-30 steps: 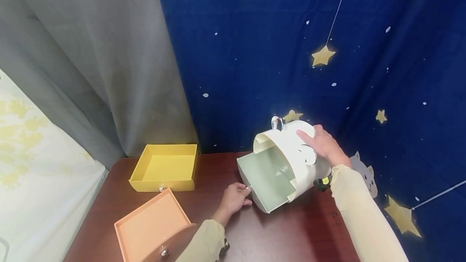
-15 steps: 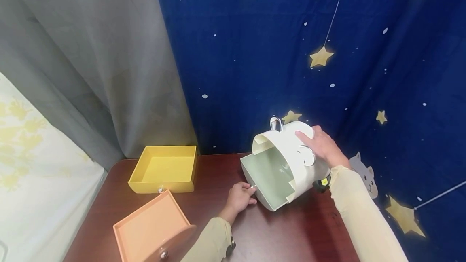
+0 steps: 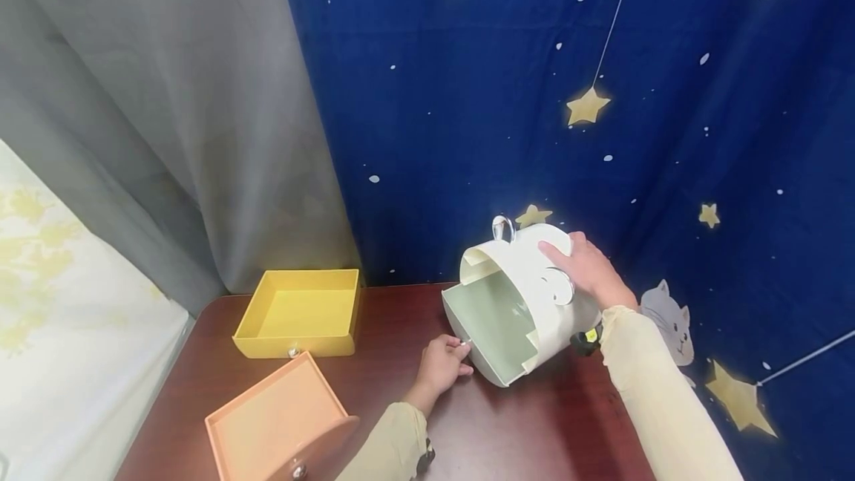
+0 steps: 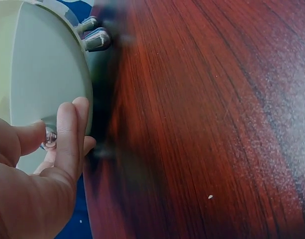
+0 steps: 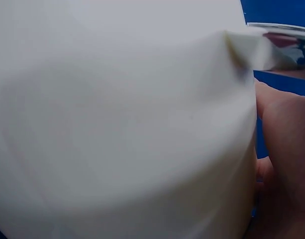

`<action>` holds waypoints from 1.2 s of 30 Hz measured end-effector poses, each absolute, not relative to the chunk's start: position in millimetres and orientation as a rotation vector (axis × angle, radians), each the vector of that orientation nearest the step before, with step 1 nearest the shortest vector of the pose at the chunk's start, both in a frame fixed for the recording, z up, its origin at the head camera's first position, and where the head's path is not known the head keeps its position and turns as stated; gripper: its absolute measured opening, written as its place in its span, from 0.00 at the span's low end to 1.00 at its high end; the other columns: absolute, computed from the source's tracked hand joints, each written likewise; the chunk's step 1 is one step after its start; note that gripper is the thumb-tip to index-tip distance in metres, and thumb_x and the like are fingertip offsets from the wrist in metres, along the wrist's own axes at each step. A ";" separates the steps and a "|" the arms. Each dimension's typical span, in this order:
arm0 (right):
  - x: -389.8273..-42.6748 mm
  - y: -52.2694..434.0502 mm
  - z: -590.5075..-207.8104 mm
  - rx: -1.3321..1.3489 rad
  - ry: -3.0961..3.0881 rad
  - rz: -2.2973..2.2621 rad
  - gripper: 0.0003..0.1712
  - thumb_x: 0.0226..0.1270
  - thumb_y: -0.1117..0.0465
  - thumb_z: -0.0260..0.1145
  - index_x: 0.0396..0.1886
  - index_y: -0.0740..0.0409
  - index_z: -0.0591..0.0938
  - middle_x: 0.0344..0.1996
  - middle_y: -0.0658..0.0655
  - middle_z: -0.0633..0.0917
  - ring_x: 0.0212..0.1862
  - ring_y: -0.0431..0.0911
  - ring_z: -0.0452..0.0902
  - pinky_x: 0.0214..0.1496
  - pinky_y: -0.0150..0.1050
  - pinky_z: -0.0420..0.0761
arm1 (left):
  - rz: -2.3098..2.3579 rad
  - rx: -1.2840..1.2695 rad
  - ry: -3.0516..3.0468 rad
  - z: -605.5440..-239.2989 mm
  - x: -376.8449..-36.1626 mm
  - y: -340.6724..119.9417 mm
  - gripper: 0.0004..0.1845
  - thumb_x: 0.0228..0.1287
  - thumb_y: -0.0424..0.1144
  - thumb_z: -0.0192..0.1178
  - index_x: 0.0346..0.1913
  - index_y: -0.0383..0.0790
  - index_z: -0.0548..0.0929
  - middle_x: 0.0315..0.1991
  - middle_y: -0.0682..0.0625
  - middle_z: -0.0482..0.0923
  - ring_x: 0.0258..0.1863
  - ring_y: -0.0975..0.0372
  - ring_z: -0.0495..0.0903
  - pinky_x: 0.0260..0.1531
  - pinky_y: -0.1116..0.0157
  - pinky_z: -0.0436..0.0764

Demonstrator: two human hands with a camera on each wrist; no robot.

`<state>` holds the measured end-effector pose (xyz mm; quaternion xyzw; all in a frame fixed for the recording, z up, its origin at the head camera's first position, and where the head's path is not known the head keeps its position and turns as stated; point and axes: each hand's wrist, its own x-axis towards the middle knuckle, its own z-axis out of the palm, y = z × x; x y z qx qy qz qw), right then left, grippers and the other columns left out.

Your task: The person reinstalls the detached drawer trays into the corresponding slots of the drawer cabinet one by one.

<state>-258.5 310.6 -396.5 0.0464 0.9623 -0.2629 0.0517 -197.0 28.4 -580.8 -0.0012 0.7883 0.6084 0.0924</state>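
Pale green drawer [image 3: 497, 325] pushed slightly back into tilted cream rounded plastic organizer [image 3: 534, 288] centre-right, left hand [image 3: 442, 364] pinching its small metal knob [image 4: 50, 139], right hand [image 3: 588, 269] pressed flat on top.

Head camera high, looking forward and down across the table [image 3: 534, 421], left wrist camera low along the tabletop, right wrist camera pressed close against the cream cabinet [image 5: 122, 124], cabinet shared by all views

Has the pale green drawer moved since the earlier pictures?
Yes. The pale green drawer has slid further into the white rounded cabinet, pushed by the left hand.
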 end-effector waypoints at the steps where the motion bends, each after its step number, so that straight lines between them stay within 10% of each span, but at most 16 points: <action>1: -258.3 310.0 -396.4 0.141 2.929 -0.800 0.65 0.65 0.17 0.42 0.79 0.66 0.48 0.73 0.76 0.63 0.68 0.70 0.66 0.68 0.69 0.69 | 1.814 -0.002 2.340 -580.8 -197.4 28.8 0.17 0.70 0.38 0.64 0.51 0.26 0.80 0.38 0.40 0.88 0.26 0.55 0.91 0.32 0.64 0.87; 36: -253.7 298.2 -397.0 0.162 2.943 -0.838 0.66 0.63 0.16 0.44 0.79 0.66 0.50 0.75 0.74 0.61 0.71 0.69 0.63 0.71 0.69 0.66 | 1.816 0.001 2.281 -574.5 -199.3 33.6 0.19 0.75 0.36 0.57 0.59 0.23 0.76 0.46 0.35 0.87 0.28 0.53 0.91 0.33 0.60 0.88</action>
